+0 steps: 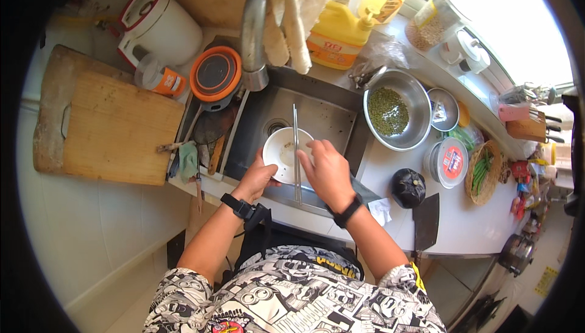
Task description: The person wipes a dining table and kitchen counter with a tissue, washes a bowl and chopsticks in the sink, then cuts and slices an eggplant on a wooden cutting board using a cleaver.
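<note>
My left hand (259, 175) grips a white bowl (277, 150) by its near left rim, thumb on top. Small dark specks and some residue mark the inside of the bowl. A pair of metal chopsticks (296, 150) lies across it, both ends reaching past the rim. My right hand (327, 168) is at the bowl's right side, its thumb beside the chopsticks and its fingers by the rim. Whether it grips either one cannot be made out. Beneath the bowl is a stainless steel sink (315, 109) with its drain (275, 126) partly visible.
A faucet (254, 36) draped with a glove (292, 17) overhangs the sink. To the right stand a steel basin of green beans (388, 111), a lidded tub (450, 161), a dark round squash-like item (408, 188) and a cleaver (426, 222). Wooden cutting boards (121, 127) lean left.
</note>
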Tool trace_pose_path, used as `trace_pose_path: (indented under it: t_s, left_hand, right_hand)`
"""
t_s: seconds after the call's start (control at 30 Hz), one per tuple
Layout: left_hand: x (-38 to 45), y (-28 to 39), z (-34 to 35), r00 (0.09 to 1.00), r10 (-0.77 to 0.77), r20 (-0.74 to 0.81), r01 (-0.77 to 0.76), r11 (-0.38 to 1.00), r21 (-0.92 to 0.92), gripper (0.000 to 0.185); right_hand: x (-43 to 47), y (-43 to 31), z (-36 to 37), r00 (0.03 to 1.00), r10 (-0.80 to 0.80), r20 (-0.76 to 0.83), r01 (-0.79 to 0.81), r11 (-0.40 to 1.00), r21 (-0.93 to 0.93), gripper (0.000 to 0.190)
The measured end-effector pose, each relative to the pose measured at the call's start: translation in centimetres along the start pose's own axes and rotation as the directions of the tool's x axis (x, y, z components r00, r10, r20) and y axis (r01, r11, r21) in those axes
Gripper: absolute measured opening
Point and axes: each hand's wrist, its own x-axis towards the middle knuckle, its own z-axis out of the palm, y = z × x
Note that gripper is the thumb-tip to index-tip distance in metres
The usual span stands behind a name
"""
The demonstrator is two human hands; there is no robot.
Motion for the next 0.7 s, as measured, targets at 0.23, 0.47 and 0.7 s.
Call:
trace_pose_path:
  t_s: [0.23, 0.47, 0.7]
  left_hand:
    - [-0.6, 0.1, -0.2, 0.997, 0.065, 0.033, -0.061, 0.993, -0.101, 0.078]
    - [1.3, 0.6, -7.0, 0.988, 0.121, 0.098, -0.084, 0.946, -0.313, 0.055]
    - [1.6, 1.5, -6.5, 0.963, 0.113, 0.246, -0.012, 0.926, -0.378, 0.048]
  right_hand:
    - [1.6, -1.6, 3.5, 0.989, 0.122, 0.083, -0.116, 0.991, -0.065, 0.023]
    - [1.3, 1.8, 1.5, 0.757, 0.53, 0.383, -0.637, 0.731, 0.247, 0.033]
    - [0.9, -2.2, 9.5, 0.489, 0.005, 0.872, -0.838, 0.28, 0.468, 0.021]
